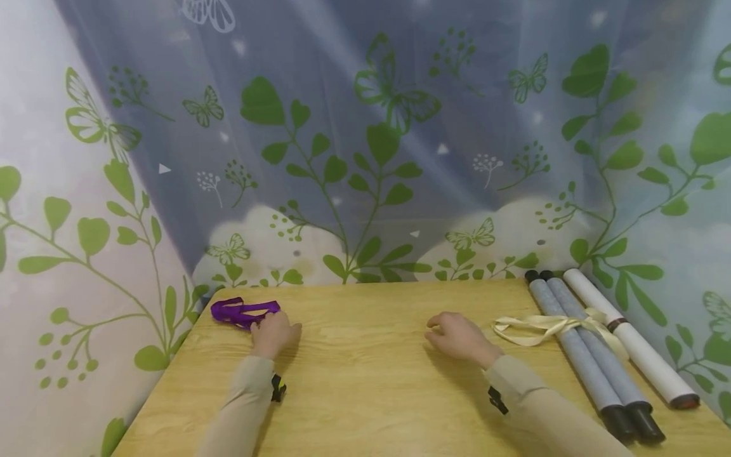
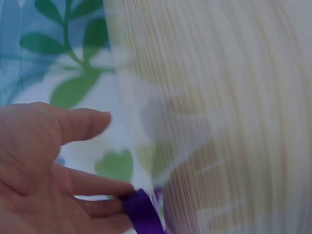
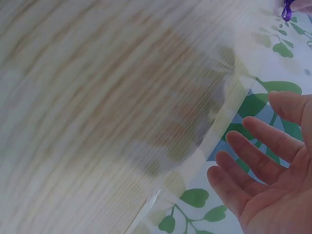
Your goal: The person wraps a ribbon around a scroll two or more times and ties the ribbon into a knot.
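Observation:
A bundle of purple ribbon lies in loose loops near the far left corner of the wooden table. My left hand reaches to the ribbon's near right end. In the left wrist view its fingertips are right at a band of purple ribbon, fingers fairly straight and the thumb held apart from them. Over the right half of the table hovers my right hand, holding nothing. The right wrist view shows that hand with its fingers spread and loosely bent.
Two grey-blue rolls with black ends lie side by side on the right, tied with a cream ribbon. Beyond them a white roll lies along the table's right edge. Leaf-and-butterfly printed curtains enclose the back and sides.

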A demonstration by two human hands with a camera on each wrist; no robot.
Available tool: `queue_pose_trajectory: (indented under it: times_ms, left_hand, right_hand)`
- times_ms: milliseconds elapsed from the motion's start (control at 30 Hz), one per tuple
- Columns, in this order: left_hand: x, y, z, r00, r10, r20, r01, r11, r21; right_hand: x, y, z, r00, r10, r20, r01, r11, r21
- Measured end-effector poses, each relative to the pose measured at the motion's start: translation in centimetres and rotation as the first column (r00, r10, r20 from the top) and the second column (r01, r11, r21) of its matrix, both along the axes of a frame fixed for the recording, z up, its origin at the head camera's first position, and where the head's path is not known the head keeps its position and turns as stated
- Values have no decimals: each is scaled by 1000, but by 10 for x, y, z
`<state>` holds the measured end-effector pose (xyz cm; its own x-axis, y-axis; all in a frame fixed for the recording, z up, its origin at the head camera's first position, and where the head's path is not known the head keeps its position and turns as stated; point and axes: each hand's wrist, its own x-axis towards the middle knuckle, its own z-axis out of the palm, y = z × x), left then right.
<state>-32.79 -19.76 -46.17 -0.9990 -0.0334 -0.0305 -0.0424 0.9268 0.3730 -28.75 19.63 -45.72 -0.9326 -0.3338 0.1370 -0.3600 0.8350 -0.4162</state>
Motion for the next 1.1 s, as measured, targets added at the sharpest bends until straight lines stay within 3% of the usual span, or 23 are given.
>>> queue_pose_trajectory:
  times_ms: [100, 167, 267, 433, 533, 667, 867, 967, 1100]
  left_hand:
    - [-2, 20, 3, 991, -79, -110, 86, 994, 60]
    - [-3, 33, 5, 977, -136, -164, 160, 977, 140]
    - [-2, 50, 9, 952, -203, -229, 259, 933, 248]
    - [3, 75, 17, 927, -235, -291, 336, 864, 374]
    - [5, 87, 22, 916, -262, -305, 380, 812, 442]
    - [9, 104, 23, 889, -348, -297, 454, 751, 480]
    - [18, 128, 18, 846, -475, -244, 530, 694, 487]
    - [23, 138, 17, 836, -496, -234, 539, 668, 513]
    - [27, 149, 17, 835, -491, -247, 531, 605, 594]
  right_hand:
    - [-1, -4, 0, 1000, 20, 8, -20, 999, -33]
    - [-1, -6, 0, 999, 33, 11, -32, 998, -46]
    - [-1, -9, 0, 999, 35, 11, -34, 998, -54]
    - [-3, -14, 1, 999, 43, -5, -43, 996, -77]
    - [-6, -18, 3, 998, 63, -27, -65, 992, -106]
    - [-8, -24, 4, 998, 63, -31, -67, 985, -161]
    - [-7, -37, 4, 996, 79, -34, -85, 971, -222]
    - [-6, -43, 6, 993, 115, -36, -120, 962, -243]
    - [-5, -48, 7, 989, 141, -43, -147, 952, -269]
